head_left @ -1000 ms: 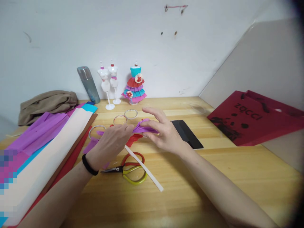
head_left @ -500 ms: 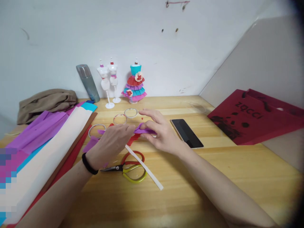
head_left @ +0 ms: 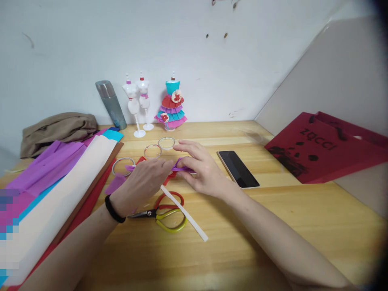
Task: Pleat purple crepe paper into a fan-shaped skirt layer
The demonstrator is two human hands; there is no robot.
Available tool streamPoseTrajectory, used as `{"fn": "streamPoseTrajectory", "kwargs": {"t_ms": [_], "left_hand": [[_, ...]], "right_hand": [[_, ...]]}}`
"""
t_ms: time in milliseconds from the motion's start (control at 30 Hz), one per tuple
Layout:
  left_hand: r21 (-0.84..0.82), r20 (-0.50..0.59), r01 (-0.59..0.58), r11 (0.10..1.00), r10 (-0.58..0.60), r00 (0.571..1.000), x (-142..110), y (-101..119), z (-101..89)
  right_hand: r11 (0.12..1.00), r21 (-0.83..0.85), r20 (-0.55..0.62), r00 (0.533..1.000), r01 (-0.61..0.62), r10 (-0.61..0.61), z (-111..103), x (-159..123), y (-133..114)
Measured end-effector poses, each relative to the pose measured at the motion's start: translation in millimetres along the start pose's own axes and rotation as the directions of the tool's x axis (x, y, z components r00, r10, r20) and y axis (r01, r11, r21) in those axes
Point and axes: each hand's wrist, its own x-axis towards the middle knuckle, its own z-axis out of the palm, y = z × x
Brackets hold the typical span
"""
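Both hands meet over the middle of the table. My left hand (head_left: pixel 144 180), back upward and a black band at its wrist, pinches a purple crepe-paper strip (head_left: pixel 177 166). My right hand (head_left: pixel 204 169) grips the same strip between thumb and fingers, close to the left fingertips. Its index finger is raised. A loose purple piece (head_left: pixel 115 184) lies left of my left hand, and red scraps (head_left: pixel 169 178) show beneath the hands. Nearer to me lie scissors (head_left: pixel 150 214) with one red and one yellow handle loop. A narrow white strip (head_left: pixel 188 216) crosses their handles.
Several thin rings (head_left: pixel 114 166) lie behind the hands. Two bare white mini dress forms (head_left: pixel 133 106) and a ruffled one (head_left: pixel 172 103) stand at the wall beside a bottle (head_left: pixel 112 107). Coloured crepe sheets (head_left: pixel 72 178) and brown cloth (head_left: pixel 59 131) fill the left. A phone (head_left: pixel 239 169) and red bag (head_left: pixel 327 149) lie right.
My right hand has shifted slightly left, nearer my left hand, and still grips the purple strip. The whole view has moved a little; the other things appear unmoved.
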Motion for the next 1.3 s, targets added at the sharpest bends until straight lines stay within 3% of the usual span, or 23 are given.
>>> {"fn": "streamPoseTrajectory", "kwargs": {"t_ms": [233,367,467,567,667,800,1033,1200,1300], "left_hand": [[-0.005,-0.023,-0.032,0.999,0.032,0.999,-3,-3,8.4],[-0.020,-0.052,0.014,1.000,-0.015,0.999,0,-1,4.7],[-0.040,-0.219,0.010,0.999,-0.019,0.976,5,-4,0.4],[-0.008,-0.417,-0.051,0.999,0.043,0.908,6,-11,-5.2],[0.018,-0.507,-0.059,0.998,0.060,0.860,5,-18,-12.4],[-0.004,-0.467,-0.095,0.995,0.082,0.881,2,-15,-15.5],[0.039,-0.348,-0.086,0.996,0.094,0.933,9,-2,-1.7],[0.061,-0.462,-0.065,0.996,0.086,0.882,10,-9,1.8],[0.136,-0.545,-0.059,0.989,0.125,0.829,9,-13,2.6]], "right_hand": [[1.000,-0.006,-0.009,1.000,0.018,-0.018,2,-1,1],[1.000,-0.004,-0.040,0.999,0.022,-0.022,4,-2,2],[1.000,0.012,-0.074,0.997,0.000,0.000,5,-2,2],[0.999,0.007,-0.112,0.993,-0.031,0.032,4,-1,2],[0.998,-0.005,-0.136,0.989,-0.063,0.061,3,-1,2],[0.998,0.002,-0.139,0.988,-0.063,0.063,4,-2,1],[0.984,0.106,-0.092,0.984,-0.141,0.151,7,-3,-2],[0.951,0.205,0.023,0.972,-0.232,0.233,-1,-1,1],[0.923,0.236,0.038,0.952,-0.304,0.304,-14,0,8]]}}
